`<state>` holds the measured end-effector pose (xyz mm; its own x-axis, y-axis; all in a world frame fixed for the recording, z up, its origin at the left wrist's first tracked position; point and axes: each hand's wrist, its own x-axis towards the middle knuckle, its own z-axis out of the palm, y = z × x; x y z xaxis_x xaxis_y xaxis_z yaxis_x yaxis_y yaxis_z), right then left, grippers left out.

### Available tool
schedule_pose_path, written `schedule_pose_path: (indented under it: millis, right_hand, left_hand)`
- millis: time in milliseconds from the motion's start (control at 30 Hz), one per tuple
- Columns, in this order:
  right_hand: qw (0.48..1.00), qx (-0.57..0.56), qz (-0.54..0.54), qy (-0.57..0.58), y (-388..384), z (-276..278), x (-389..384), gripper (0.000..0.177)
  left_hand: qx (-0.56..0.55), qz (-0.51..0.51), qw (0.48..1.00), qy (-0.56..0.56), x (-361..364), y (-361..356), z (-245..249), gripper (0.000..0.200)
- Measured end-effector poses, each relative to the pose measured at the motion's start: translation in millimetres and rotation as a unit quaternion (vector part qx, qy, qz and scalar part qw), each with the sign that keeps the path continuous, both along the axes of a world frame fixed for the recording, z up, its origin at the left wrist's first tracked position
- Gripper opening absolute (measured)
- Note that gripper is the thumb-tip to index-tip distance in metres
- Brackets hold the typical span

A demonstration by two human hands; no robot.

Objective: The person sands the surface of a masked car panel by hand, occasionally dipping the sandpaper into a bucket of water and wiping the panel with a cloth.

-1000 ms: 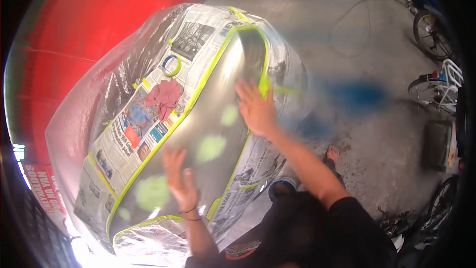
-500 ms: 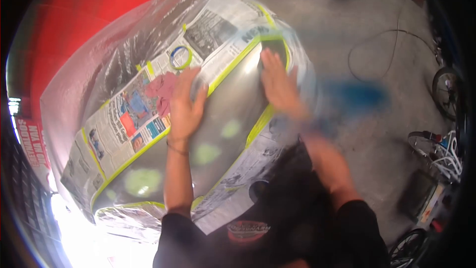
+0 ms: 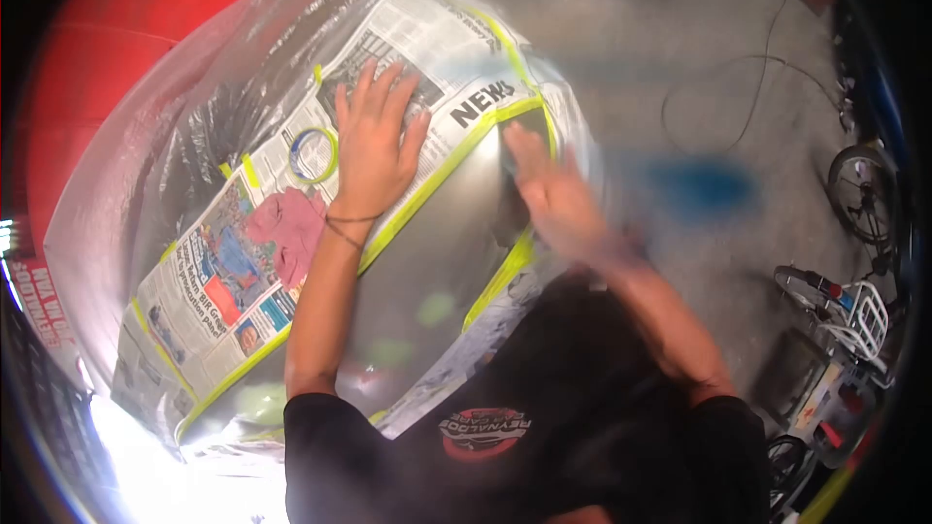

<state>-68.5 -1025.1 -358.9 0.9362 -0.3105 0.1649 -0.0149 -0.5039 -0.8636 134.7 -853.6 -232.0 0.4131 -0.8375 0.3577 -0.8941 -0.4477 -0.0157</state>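
Observation:
A grey car panel (image 3: pixel 442 233) with pale green patches is bordered by yellow-green masking tape (image 3: pixel 427 196) and newspaper (image 3: pixel 175 301). My left hand (image 3: pixel 377 150) lies on the newspaper with its fingers spread, partly covering a printed photo. Beside it, to the left, rests a roll of masking tape (image 3: pixel 335 157). A pinkish crumpled piece (image 3: pixel 286 223) on the newspaper sits below the roll. My right hand (image 3: pixel 555 194), slightly blurred, is stretched over the panel's far end near the taped corner. Its fingers are extended, and I see nothing held in it.
Clear plastic sheeting (image 3: pixel 107 170) surrounds the newspaper, over a red surface (image 3: pixel 58 87). On the right, a bicycle wheel (image 3: pixel 862 196), a white rack (image 3: pixel 864 315) and a cable (image 3: pixel 767 63) are on or near the concrete floor (image 3: pixel 621 49).
My left hand has moved from the panel's taped edge up onto the newspaper photo. My right hand remains at the panel's far end. The view has shifted slightly.

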Motion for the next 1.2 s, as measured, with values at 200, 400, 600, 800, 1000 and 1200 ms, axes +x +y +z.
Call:
schedule_pose_path:
  millis: [200, 400, 600, 800, 1000, 1200]
  right_hand:
    - [0.997, 0.038, 0.062, -0.036, -13.5, 29.5, 4.5, 0.054]
    - [0.994, -0.110, 0.014, 0.019, -30.6, 13.4, 16.5, 0.059]
    - [0.984, -0.131, -0.060, 0.107, -26.8, 6.9, 34.3, 0.061]
    - [0.973, -0.182, -0.082, 0.115, -29.1, 0.9, 41.1, 0.057]
    - [0.974, -0.191, -0.098, 0.078, -29.4, -10.9, 44.6, 0.057]
    - [0.986, -0.107, 0.092, 0.089, -75.0, 12.2, 15.9, 0.049]
  left_hand:
    - [0.000, 0.021, 1.000, 0.015, 0.5, -30.9, -31.1, 0.053]
    - [0.014, 0.037, 0.999, 0.037, 1.0, -34.5, -34.0, 0.056]
    - [0.013, 0.031, 0.998, 0.045, 1.4, -30.9, -34.2, 0.059]
    - [0.010, 0.027, 0.998, 0.056, -0.2, -33.9, -33.5, 0.060]
    - [0.004, 0.026, 0.999, 0.041, 0.6, -32.1, -34.6, 0.062]
    - [-0.010, 0.061, 0.996, 0.060, 6.4, -31.9, -31.3, 0.062]
